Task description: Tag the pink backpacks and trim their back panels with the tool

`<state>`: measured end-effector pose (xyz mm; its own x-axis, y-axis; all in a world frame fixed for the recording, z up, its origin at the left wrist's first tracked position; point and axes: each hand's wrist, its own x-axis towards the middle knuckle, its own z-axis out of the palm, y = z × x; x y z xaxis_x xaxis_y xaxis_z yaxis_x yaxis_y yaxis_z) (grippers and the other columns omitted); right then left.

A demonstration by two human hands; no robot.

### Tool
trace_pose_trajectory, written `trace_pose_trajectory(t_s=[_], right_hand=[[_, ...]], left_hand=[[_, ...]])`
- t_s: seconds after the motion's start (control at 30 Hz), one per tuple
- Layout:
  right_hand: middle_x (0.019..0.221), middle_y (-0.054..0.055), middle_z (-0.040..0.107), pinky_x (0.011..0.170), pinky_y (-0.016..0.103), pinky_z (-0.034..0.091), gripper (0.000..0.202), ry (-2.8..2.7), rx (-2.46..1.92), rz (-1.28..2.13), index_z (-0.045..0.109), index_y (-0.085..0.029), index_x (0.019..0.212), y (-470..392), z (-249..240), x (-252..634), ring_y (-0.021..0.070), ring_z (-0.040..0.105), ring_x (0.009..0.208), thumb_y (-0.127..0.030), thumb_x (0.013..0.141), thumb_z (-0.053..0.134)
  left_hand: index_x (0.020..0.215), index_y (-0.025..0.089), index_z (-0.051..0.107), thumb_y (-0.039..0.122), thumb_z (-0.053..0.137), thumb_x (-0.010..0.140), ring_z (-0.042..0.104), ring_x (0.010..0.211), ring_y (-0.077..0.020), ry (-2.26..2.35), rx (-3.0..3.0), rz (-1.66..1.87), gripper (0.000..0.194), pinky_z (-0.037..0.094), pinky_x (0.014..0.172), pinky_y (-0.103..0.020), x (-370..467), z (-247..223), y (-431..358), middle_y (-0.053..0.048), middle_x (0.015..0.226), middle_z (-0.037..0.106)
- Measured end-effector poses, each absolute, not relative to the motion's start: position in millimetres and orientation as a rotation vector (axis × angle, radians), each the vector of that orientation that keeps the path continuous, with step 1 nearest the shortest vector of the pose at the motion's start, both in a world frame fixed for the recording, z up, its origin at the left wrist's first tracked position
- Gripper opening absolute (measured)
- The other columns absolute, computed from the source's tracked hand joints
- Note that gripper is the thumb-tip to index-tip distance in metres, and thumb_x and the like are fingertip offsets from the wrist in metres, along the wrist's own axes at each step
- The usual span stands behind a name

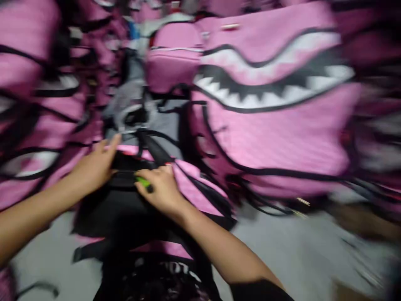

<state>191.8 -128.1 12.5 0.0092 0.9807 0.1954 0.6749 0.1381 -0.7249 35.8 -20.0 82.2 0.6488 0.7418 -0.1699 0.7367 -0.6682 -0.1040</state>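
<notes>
A pink and black backpack (106, 209) lies in front of me, its black side toward me and black straps across its top. My left hand (94, 167) rests at its upper left edge, fingers stretched out and apart. Closed in my right hand (163, 188) is a small bright green and black tool (144, 183); blur and my fingers hide its exact kind. That hand is over the top of the backpack, near a black strap (153, 146). Motion blur softens the whole view.
A large pink backpack (282, 138) with a printed toothy mouth stands at the right. Behind it sits a smaller pink bag (172, 71). More pink bags (25, 75) are piled at the left. Grey floor (269, 242) shows at the lower right, with brown cardboard (351, 290) there.
</notes>
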Motion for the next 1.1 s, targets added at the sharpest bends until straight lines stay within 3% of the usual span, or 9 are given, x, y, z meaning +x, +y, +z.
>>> trace_pose_trajectory(t_s=[0.07,0.13,0.4,0.7,1.1], right_hand=[[0.095,0.004,0.077,0.081,0.034,0.042,0.015,-1.720,-1.551,0.557,0.070,-0.022,0.100,-119.2,0.5,193.8,0.0189,0.070,0.080,-0.023,0.086,0.065],[0.098,0.005,0.077,0.080,0.036,0.043,0.018,-1.738,-1.469,0.564,0.070,-0.021,0.103,-111.1,-9.5,192.1,0.0194,0.070,0.079,-0.021,0.085,0.066],[0.105,0.003,0.076,0.085,0.037,0.056,0.021,-1.629,-1.382,0.813,0.070,-0.025,0.106,-105.0,2.0,177.5,0.0219,0.073,0.094,-0.031,0.085,0.068],[0.099,0.003,0.077,0.089,0.041,0.047,0.014,-1.717,-1.423,0.584,0.071,-0.023,0.099,-87.5,-10.1,156.9,0.0218,0.071,0.091,-0.027,0.085,0.068],[0.105,0.003,0.076,0.088,0.040,0.050,0.017,-1.626,-1.501,0.698,0.071,-0.024,0.102,-91.6,-5.7,148.3,0.0220,0.072,0.092,-0.026,0.086,0.065]], left_hand=[[0.155,0.016,-0.003,0.025,0.057,0.088,0.067,0.102,-0.0316,-1.507,-2.604,0.550,0.090,0.052,0.075,-0.032,22.6,79.9,-19.4,-0.024,0.135,0.052],[0.155,0.017,-0.006,0.025,0.059,0.087,0.068,0.100,-0.0291,-1.536,-2.602,0.672,0.095,0.051,0.076,-0.031,18.8,73.7,-8.4,-0.021,0.124,0.059],[0.156,0.014,-0.004,0.021,0.057,0.086,0.066,0.098,-0.0286,-1.458,-2.743,0.636,0.093,0.050,0.077,-0.032,18.9,67.4,4.4,-0.022,0.121,0.056],[0.156,0.016,0.001,0.019,0.055,0.086,0.066,0.093,-0.0285,-1.482,-2.753,0.558,0.088,0.050,0.075,-0.032,15.4,58.1,7.2,-0.021,0.118,0.056],[0.156,0.016,0.004,0.014,0.051,0.087,0.068,0.092,-0.0281,-1.508,-2.759,0.540,0.084,0.050,0.073,-0.032,15.4,56.8,7.1,-0.021,0.116,0.058]])
